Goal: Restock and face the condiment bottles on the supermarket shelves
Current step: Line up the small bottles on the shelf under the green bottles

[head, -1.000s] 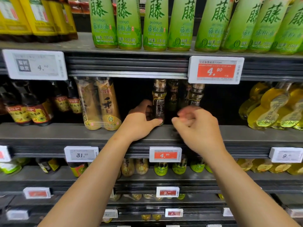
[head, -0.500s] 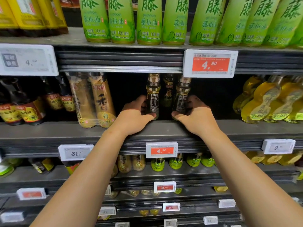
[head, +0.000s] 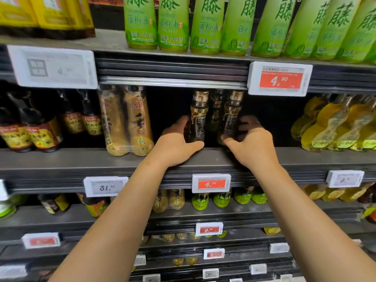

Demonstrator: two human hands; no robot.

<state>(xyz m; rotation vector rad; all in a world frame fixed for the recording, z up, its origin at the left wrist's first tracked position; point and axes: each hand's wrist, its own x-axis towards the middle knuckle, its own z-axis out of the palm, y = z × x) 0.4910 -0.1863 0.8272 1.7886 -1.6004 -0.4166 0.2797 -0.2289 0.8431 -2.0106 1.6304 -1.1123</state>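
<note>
Hands flank two slim clear glass oil bottles standing upright, set back on the grey metal shelf (head: pixel 81 159); left hand (head: pixel 175 145) curls round the left bottle (head: pixel 198 119); right hand (head: pixel 250 143) grips the right bottle (head: pixel 232 117); shelf lip lies toward the wrists.

Two slim bottles (head: pixel 199 117) of clear, glossy glass or plastic, which of the two cannot be told, catch highlights above dark printed labels, their necks wrapped in shiny film. The shelf (head: pixel 81 159) beneath them is matt grey painted metal, fronted by a ribbed dark plastic rail and, higher up, a bright brushed-metal strip (head: pixel 173 82). Price tags (head: pixel 279 79) sit in smooth white plastic frames with flat matt screens. The green bottles (head: pixel 205 27) above wear satin-finish plastic sleeves. A twin pack (head: pixel 127 121) is sealed in glossy, wrinkled clear film. Yellow oil bottles (head: pixel 333 127) gleam in transparent plastic.
</note>
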